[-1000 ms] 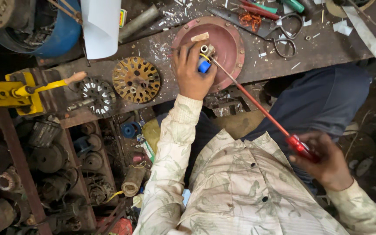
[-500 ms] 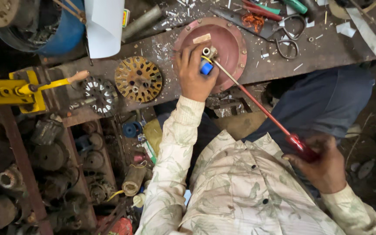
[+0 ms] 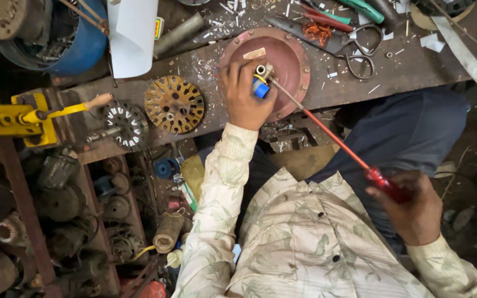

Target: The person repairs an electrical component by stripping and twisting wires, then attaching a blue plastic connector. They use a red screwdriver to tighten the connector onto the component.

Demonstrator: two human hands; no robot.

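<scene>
The left hand (image 3: 245, 99) seems to have shifted slightly rightward over the round reddish cover (image 3: 282, 52).
</scene>
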